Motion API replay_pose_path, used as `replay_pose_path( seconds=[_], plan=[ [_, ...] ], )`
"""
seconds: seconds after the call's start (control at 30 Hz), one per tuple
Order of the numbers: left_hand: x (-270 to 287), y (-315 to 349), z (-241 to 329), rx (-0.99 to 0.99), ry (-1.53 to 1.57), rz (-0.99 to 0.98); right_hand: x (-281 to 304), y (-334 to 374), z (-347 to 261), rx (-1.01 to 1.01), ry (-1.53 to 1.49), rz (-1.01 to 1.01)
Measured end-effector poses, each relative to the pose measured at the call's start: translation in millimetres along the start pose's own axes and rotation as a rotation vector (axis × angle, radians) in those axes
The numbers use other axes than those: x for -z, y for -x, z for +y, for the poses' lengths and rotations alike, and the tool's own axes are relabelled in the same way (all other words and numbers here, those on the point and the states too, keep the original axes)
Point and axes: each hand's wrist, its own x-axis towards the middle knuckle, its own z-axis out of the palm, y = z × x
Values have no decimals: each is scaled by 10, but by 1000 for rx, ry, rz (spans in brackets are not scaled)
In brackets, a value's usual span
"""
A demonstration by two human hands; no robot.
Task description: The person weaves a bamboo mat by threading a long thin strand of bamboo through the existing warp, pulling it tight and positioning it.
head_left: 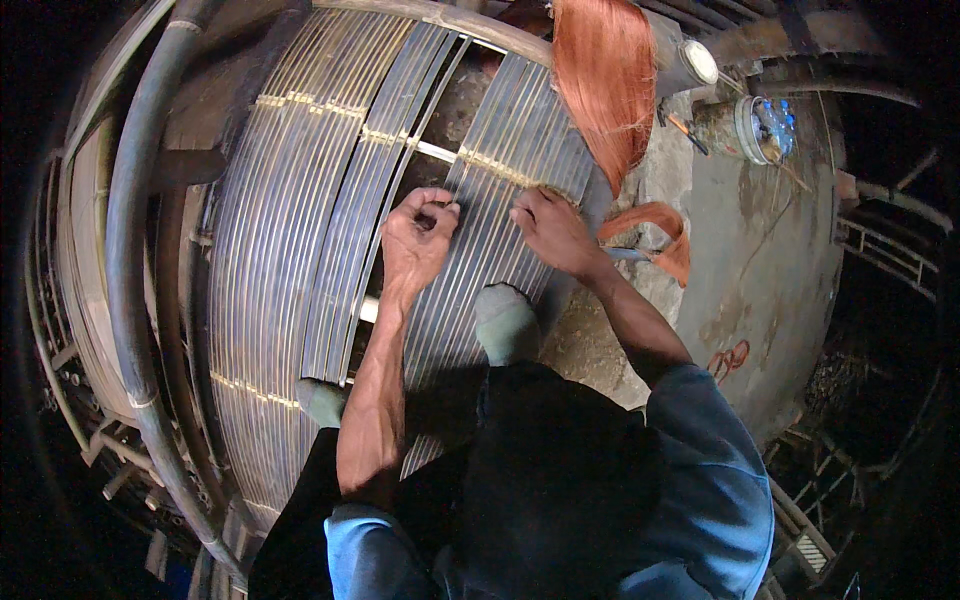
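Observation:
A broad panel of long, narrow dark slats (pixel 275 240) stretches below me, crossed by rows of yellowish binding (pixel 310 103). Dark gaps show between some of the slats. My left hand (pixel 418 235) hovers at the edge of one gap, thumb and fingers curled into a pinch; whatever they hold is too small to name. To its right, my right hand (pixel 555 228) is closed beside the upper binding row, its fingertips bent down at the slats. What lies in that hand is hidden. My socked feet (pixel 507 322) rest on the panel.
A bundle of long reddish-brown fibres (pixel 605 85) drapes over the panel's upper right, with a smaller looped bundle (pixel 660 235) below. Farther right stands a bucket (pixel 735 130) with blue-tinted plastic items, near an orange-handled tool (pixel 685 130). A thick pole (pixel 130 230) runs along the left.

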Motion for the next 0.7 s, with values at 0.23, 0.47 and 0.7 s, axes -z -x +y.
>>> replay_pose_path(
  seconds=[0.23, 0.47, 0.7],
  plan=[
    [-19, -133, 479, -166, 89, -112, 702, -211, -344, 19, -384, -109],
    [77, -20, 868, -251, 251, -332, 1202, -231, -744, 310, -379, -283],
    [484, -164, 165, 73, 429, 74, 1444, -1125, -169, 109, -331, -218]
  ],
)
